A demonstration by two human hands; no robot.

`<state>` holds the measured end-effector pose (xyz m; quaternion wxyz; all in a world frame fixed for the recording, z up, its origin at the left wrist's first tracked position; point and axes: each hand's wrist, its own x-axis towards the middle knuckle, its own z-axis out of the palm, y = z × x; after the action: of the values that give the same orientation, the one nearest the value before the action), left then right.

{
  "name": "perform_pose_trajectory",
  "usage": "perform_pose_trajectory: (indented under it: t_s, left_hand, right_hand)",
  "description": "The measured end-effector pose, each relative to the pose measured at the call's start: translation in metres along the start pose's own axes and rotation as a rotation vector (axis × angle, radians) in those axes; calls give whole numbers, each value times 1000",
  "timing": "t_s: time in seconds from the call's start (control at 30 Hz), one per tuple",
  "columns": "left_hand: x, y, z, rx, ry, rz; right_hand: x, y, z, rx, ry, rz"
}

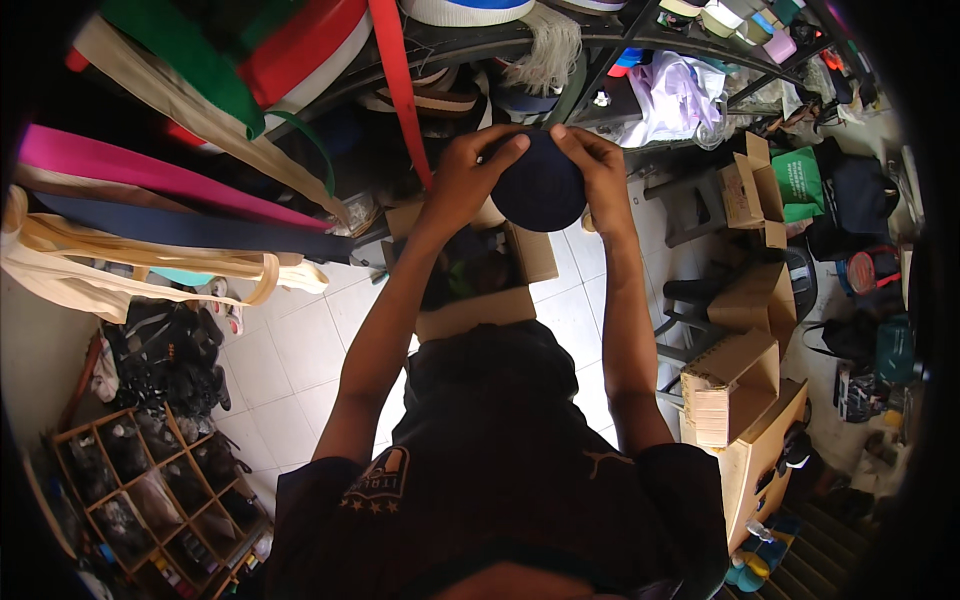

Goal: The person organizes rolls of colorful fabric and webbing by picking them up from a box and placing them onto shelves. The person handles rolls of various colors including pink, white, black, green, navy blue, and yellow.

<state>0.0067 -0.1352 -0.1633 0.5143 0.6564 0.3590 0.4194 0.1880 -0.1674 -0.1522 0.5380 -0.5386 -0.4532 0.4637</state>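
Note:
Out in front of me, a dark navy, round, flat piece (540, 183) that looks like cloth is held up between both hands. My left hand (468, 175) grips its upper left edge, with the thumb pressed on the near face. At the upper right edge, my right hand (597, 172) pinches it the same way. The frame does not show whether it is a cap, a roll or another item. Below it stands an open cardboard box (475, 315) with dark contents, partly hidden by the piece and my left arm.
A dark metal shelf (600, 40) with large coloured strap rolls runs across the far side. Loose straps (180, 190) hang at the left, and a red strap (398, 80) hangs near my left hand. A compartment rack (150, 500) is at lower left; cardboard boxes (735, 385) stand at right.

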Motion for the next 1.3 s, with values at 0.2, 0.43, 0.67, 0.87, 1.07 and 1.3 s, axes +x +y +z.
perform_pose_trajectory:
  t_s: [0.2, 0.43, 0.67, 0.87, 1.07, 1.3]
  left_hand:
    - [-1, -2, 1, -86, 54, -125]
    - [1, -7, 25, -1, 276, -150]
    - [9, 7, 3, 96, 20, 84]
    - [11, 27, 21, 76, 98, -125]
    - [15, 20, 32, -30, 252, 61]
    - [14, 54, -4, 210, -46, 201]
  right_hand:
    - [2, 1, 2, -6, 59, -27]
    - [4, 15, 31, 49, 613, -165]
    - [-6, -15, 7, -72, 27, -229]
    - [-8, -23, 20, 64, 382, -301]
    - [-8, -18, 34, 346, 502, -344]
    - [-5, -68, -5, 49, -12, -157]
